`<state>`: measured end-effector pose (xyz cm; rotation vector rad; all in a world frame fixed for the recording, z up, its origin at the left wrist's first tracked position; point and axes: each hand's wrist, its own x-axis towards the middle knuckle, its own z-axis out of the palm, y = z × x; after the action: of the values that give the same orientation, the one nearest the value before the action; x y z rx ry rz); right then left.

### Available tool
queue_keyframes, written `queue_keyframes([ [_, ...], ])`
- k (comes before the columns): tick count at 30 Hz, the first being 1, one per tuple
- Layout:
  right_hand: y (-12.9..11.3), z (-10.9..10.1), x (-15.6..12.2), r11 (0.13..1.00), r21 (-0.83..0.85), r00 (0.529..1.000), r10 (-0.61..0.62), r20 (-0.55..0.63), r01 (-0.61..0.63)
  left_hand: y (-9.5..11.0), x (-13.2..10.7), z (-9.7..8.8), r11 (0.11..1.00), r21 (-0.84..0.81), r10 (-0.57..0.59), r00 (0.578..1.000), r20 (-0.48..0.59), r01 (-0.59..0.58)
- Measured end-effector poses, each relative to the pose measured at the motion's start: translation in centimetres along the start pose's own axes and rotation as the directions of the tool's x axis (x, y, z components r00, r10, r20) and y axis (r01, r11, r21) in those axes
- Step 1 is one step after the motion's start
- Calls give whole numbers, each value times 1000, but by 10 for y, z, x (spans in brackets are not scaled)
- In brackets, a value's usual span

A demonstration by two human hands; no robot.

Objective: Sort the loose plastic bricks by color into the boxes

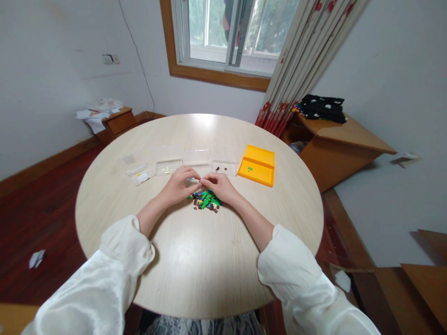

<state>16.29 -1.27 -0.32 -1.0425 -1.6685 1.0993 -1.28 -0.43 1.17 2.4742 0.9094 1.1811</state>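
Note:
Over the middle of the round table, my left hand (180,185) and my right hand (220,186) meet at the fingertips. Both are closed in a pinch; a tiny dark speck shows between them, too small to name. Just below the fingers lies a pile of small building bricks (207,200), mostly green and brown with some blue and pale ones. My hands cover its upper edge. Behind them stand a clear box with pale yellow pieces (169,166), a clear box partly hidden by my fingers (199,166), and a clear box with a few brown pieces (229,170).
To the right, an open orange case (264,177) holds a few green bits. Small clear plastic bags (138,176) lie left of the boxes on the pale wooden table (202,260). A wooden cabinet with dark cloth (323,108) on it stands beyond, near the curtain (296,51).

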Motion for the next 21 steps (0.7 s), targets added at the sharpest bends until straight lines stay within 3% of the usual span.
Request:
queue_keyframes([
  [21,0,1,0,1000,26,999,11,-33,-10,0,0,-1,998,-38,-49,998,-28,47],
])
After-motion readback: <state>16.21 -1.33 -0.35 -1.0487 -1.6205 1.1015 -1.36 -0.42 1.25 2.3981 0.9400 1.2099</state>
